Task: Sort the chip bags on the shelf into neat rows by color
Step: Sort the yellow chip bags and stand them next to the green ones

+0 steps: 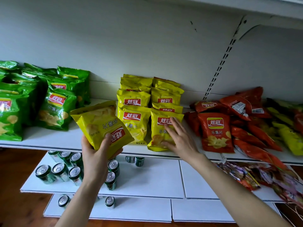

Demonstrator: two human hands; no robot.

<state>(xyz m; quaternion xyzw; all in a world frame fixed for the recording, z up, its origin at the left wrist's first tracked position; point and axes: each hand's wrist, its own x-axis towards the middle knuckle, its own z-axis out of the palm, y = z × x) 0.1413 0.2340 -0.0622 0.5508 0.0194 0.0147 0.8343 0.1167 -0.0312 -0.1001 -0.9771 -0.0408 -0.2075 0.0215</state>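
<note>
My left hand (96, 154) grips a loose yellow bag (98, 125) by its lower end, thumb pressed on the front and fingers curled underneath. The bag is upside down and tilted, held in the air just in front of the shelf (49, 138), between the green bags (55, 108) and the yellow rows (134, 102). My right hand (178, 138) lies flat on the front bag of the right-hand yellow row (155, 136), fingers straight and spread, gripping nothing, only touching it. By my reckoning I am roughly halfway. The green bags stand grouped at the left, upright though a little crowded, and the yellows form two tidy rows running back to the wall in the middle. The bag I am holding needs turning right way up and a place at the front of the yellows, I think in the left row or beside it. What is left is the right end: the red bags (216, 131) lie in a loose heap, only one standing face forward and the rest slumped at all angles. Several more yellow bags (290, 138) are mixed in at the far edge. Those yellows must come out and the reds be stood in rows. The cans (60, 171) on the lower shelf are no part of this.
</note>
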